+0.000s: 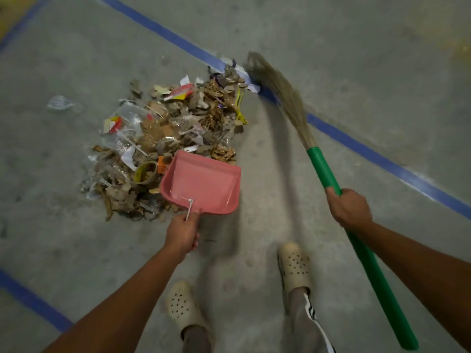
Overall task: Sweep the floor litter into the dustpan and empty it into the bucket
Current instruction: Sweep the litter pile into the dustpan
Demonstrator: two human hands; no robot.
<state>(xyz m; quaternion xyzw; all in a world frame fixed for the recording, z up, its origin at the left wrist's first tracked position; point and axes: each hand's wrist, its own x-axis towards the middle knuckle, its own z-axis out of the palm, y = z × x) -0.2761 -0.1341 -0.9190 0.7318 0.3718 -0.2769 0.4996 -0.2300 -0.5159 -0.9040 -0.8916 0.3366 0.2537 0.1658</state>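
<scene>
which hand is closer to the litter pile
Left. The left hand grips the handle of the pink dustpan, right at the near edge of the litter pile; the right hand grips the green broom handle, farther off to the pile's right.

One view only. The camera sits on the head of the person and looks forward and steeply down at the floor point(356, 59), almost vertically. The lens is wide, so both forearms enter from the bottom edge. The left hand point(182, 231), on the dustpan point(204, 182), is a little below the centre. The right hand point(350, 207), on the broom point(323, 169), is toward the right side. The litter pile point(165, 138) lies left of the centre, rather near. The shoes point(294, 266) of the person show at the bottom.
</scene>
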